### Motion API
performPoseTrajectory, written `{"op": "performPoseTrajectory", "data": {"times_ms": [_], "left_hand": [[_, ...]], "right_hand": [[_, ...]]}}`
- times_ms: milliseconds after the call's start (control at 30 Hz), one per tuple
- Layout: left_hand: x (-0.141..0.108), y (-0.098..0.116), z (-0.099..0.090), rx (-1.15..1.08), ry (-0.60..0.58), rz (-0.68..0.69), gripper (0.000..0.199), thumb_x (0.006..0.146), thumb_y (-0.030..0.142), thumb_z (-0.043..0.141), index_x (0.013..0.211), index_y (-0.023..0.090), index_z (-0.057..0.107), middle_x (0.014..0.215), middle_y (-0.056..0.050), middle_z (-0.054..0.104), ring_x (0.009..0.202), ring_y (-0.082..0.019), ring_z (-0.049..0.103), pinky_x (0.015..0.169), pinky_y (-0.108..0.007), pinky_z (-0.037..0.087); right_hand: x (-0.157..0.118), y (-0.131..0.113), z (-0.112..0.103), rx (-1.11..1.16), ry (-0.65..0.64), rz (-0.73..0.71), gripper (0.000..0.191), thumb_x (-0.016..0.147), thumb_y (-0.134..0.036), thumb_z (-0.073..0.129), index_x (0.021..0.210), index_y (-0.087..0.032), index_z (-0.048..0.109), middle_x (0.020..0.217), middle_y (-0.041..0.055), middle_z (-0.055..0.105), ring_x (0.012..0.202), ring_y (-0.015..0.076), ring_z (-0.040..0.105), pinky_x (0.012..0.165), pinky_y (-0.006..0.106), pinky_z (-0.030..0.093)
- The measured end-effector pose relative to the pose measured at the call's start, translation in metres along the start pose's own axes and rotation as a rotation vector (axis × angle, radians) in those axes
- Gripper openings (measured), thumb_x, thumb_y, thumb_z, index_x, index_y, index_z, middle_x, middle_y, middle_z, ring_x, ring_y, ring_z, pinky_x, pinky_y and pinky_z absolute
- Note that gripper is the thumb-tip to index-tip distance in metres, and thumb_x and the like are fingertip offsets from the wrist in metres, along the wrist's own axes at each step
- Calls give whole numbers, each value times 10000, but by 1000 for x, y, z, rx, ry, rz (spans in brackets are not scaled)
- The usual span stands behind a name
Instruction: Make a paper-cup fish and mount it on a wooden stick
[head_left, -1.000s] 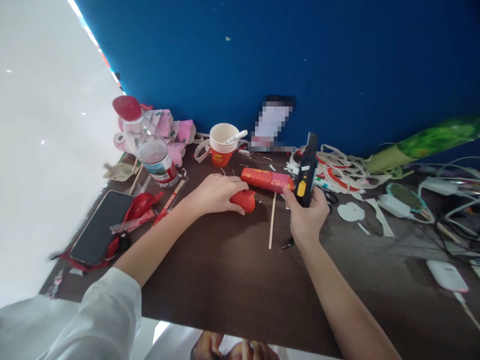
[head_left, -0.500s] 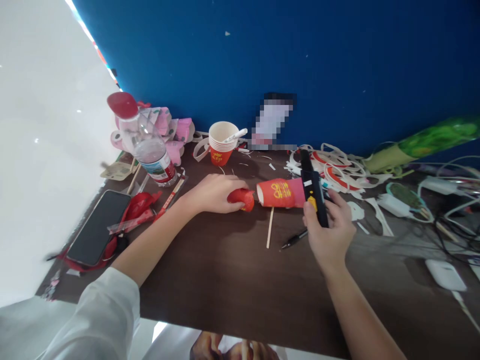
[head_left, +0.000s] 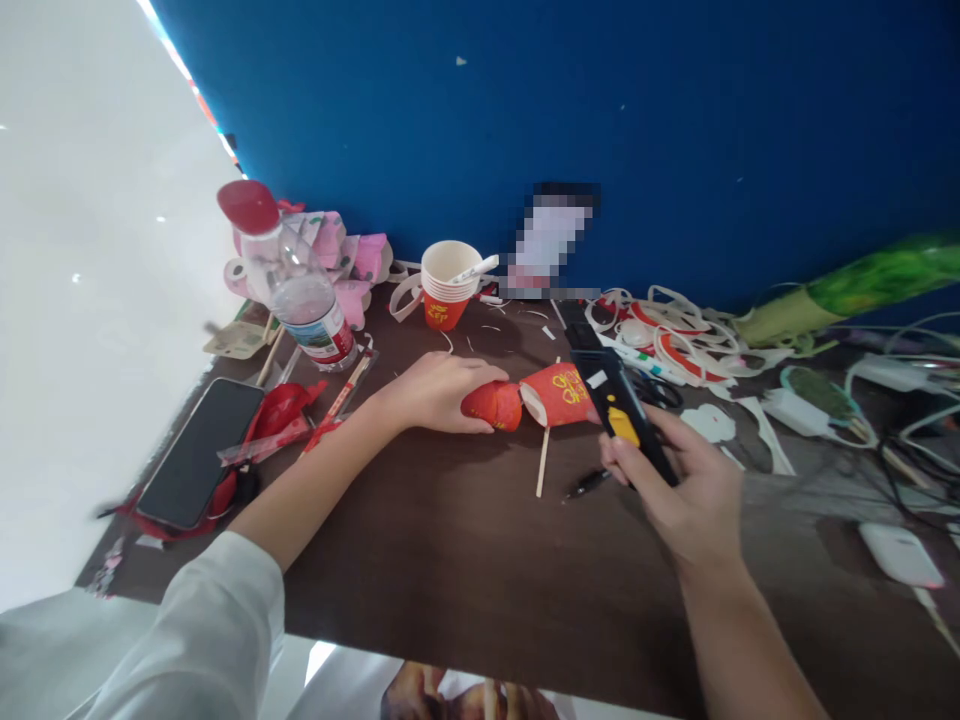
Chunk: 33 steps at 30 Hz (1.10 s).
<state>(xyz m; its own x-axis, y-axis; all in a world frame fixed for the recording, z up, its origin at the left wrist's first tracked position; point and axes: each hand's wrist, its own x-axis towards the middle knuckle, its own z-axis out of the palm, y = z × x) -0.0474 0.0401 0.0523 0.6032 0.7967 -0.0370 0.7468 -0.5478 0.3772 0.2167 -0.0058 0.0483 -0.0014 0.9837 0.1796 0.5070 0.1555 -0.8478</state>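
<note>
My left hand (head_left: pixel 442 391) is closed around a small red piece of paper cup (head_left: pixel 500 405), palm down near the middle of the desk. Just right of it a red paper cup (head_left: pixel 556 394) with yellow lettering lies on its side, its mouth facing left. My right hand (head_left: pixel 675 480) grips a black utility knife (head_left: pixel 616 400) with a yellow slider, pointing up and away. The knife covers the cup's right end. Under the cup lies a thin wooden stick (head_left: pixel 542 462), and a black pen (head_left: pixel 587 485) rests below the knife.
Stacked paper cups (head_left: pixel 446 305) holding a white pen stand behind. Left are a water bottle (head_left: pixel 319 320) and a phone (head_left: pixel 201 453). Paper scraps (head_left: pixel 675 335), a green packet (head_left: pixel 877 280) and white cables (head_left: pixel 892 370) crowd the right, against a blue partition (head_left: pixel 465 130).
My right hand has moved right and slightly down, tilting the knife to the left. The lying cup has turned a little, and more of the red piece shows beyond my left fingers.
</note>
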Motion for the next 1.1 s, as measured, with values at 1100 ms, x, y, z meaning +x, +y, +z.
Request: {"op": "performPoseTrajectory", "data": {"times_ms": [1100], "left_hand": [[0,3,6,191,59,69,296,780,420,595,953,179,583,915,-39,701,803,-213,664,616,-292,339]], "right_hand": [[35,-39,-62,-768,-456,-503,380,857,-480,486,990,-213,722,772,23,765,546,193,695,423,262,517]]}}
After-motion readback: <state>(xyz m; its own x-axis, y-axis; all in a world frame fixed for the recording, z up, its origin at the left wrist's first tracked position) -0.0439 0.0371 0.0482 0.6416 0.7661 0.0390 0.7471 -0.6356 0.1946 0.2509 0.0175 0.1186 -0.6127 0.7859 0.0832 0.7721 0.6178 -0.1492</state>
